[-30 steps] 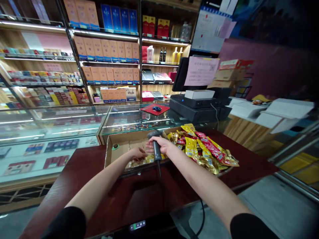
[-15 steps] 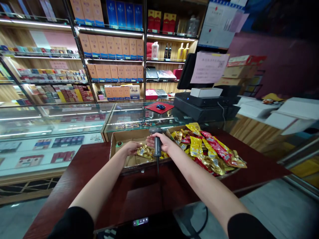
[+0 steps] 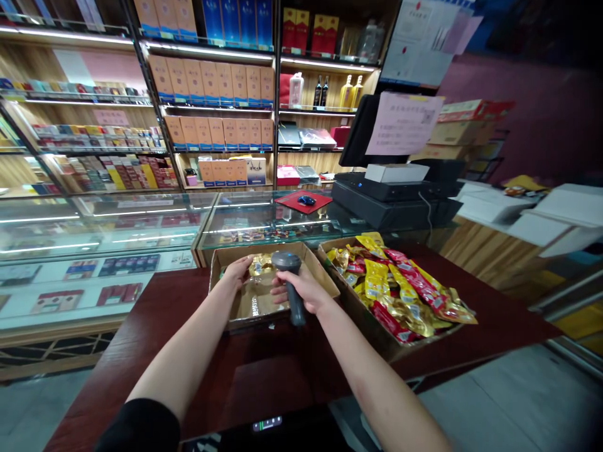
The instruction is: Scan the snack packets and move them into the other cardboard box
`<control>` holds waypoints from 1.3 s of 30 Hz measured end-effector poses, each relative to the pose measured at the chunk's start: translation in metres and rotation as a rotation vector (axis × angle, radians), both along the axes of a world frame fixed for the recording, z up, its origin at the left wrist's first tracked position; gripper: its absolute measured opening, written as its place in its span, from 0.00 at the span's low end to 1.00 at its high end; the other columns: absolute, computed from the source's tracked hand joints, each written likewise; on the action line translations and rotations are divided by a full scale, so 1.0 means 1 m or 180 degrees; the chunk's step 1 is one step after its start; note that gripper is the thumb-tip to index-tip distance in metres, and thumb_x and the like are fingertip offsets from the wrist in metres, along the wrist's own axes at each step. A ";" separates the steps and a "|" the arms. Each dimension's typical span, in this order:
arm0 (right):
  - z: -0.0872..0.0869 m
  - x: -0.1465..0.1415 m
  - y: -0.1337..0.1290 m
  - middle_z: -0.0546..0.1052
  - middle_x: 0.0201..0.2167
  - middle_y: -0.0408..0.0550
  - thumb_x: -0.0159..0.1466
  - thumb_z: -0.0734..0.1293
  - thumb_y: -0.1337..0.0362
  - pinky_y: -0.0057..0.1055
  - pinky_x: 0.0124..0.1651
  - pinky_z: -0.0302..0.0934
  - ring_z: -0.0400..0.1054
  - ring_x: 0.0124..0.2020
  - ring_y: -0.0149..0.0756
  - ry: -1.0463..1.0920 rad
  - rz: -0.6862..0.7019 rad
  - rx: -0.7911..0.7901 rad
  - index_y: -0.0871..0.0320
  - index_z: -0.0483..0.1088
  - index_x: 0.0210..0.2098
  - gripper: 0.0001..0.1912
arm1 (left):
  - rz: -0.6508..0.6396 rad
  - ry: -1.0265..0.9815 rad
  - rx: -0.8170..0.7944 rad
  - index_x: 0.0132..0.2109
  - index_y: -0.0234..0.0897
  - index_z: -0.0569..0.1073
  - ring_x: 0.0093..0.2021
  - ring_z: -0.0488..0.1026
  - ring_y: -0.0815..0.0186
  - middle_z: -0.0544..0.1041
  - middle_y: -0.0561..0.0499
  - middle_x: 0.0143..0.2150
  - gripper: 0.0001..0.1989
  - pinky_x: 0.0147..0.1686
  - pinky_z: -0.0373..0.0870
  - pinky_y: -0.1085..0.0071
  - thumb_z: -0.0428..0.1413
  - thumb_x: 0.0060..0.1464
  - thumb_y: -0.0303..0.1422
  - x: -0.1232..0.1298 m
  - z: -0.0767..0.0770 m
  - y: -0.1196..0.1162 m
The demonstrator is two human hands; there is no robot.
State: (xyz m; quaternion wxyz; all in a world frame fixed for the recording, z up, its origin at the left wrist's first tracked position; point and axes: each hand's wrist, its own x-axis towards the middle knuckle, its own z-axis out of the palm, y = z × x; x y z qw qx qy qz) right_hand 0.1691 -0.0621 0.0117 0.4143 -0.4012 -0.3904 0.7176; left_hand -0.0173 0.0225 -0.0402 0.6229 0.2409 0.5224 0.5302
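Observation:
My right hand (image 3: 304, 289) is wrapped round the handle of a dark grey handheld barcode scanner (image 3: 286, 262), whose head tilts over the left cardboard box (image 3: 268, 309). Inside that box, toward its far left side, my left hand (image 3: 238, 272) pinches a shiny gold snack packet (image 3: 260, 265) by its left end. The scanner head is close to the right end of this packet and partly covers it. To the right stands a second cardboard box (image 3: 351, 300), heaped with yellow, gold and red snack packets (image 3: 377, 279).
Both boxes rest on a dark red wooden table (image 3: 188, 351). Behind it is a glass display counter (image 3: 254, 216) with a mouse (image 3: 306, 201) on a red mat. A monitor (image 3: 360, 135) and a black cash drawer (image 3: 391, 201) stand at the back right. Shelves of boxed goods line the wall.
My left hand and the gold packet have moved left and farther back in the left box. My right hand has lowered the scanner slightly toward me, its head now visible over the box.

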 end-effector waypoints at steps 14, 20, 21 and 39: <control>0.007 0.005 0.028 0.74 0.25 0.45 0.53 0.68 0.69 0.32 0.39 0.71 0.70 0.29 0.30 -0.0056 -0.0129 0.0034 0.62 0.73 0.31 0.06 | -0.1447 -0.0484 0.0412 0.49 0.35 0.72 0.39 0.77 0.62 0.78 0.44 0.42 0.26 0.39 0.76 0.68 0.60 0.42 0.14 0.003 0.001 -0.007; 0.011 -0.001 0.034 0.74 0.23 0.45 0.52 0.66 0.72 0.28 0.39 0.69 0.71 0.28 0.30 -0.0302 -0.0172 0.0090 0.63 0.71 0.27 0.02 | -0.1435 -0.0485 0.0357 0.48 0.30 0.73 0.34 0.78 0.63 0.79 0.41 0.39 0.17 0.33 0.76 0.69 0.61 0.50 0.26 0.005 0.003 -0.007; 0.012 -0.002 0.035 0.74 0.22 0.44 0.52 0.66 0.72 0.28 0.38 0.69 0.70 0.28 0.30 -0.0419 -0.0194 0.0121 0.63 0.71 0.27 0.02 | -0.1336 -0.0436 0.0358 0.47 0.30 0.74 0.32 0.77 0.64 0.79 0.41 0.38 0.16 0.32 0.76 0.70 0.61 0.50 0.27 0.005 0.002 -0.006; -0.024 -0.029 -0.049 0.66 0.11 0.38 0.56 0.65 0.54 0.22 0.12 0.56 0.58 0.08 0.26 -0.0930 -0.0416 0.0712 0.60 0.64 0.24 0.14 | -0.0423 0.0523 0.0934 0.47 0.35 0.77 0.23 0.67 0.77 0.78 0.48 0.37 0.27 0.21 0.57 0.80 0.68 0.37 0.40 0.008 -0.008 -0.001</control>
